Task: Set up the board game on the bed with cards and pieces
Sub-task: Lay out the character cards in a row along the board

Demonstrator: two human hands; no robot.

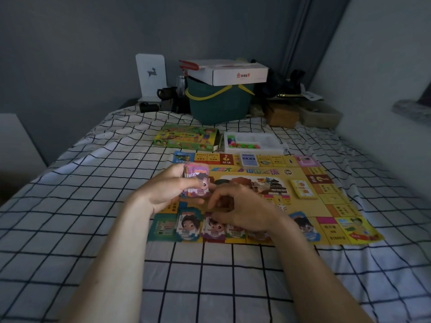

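A yellow game board (310, 180) lies flat on the checked bedsheet. My left hand (163, 190) grips a stack of paper money notes (197, 183) upright above the board's left side. My right hand (242, 209) hovers over the board's near edge with its fingers curled down; whether it holds a note I cannot tell. Several money piles lie in a row along that edge: a teal pile (189, 226), a purple pile (214, 229) and a blue pile (304, 226). A yellow card deck (303, 188) and a blue card deck (249, 159) sit on the board, and a white die (282, 207) too.
The green game box (186, 138) and a white tray of coloured pieces (254, 142) lie beyond the board. A teal basket (219, 101) with a white carton (229, 71) on it stands at the bed's far end among clutter. A wall runs along the right.
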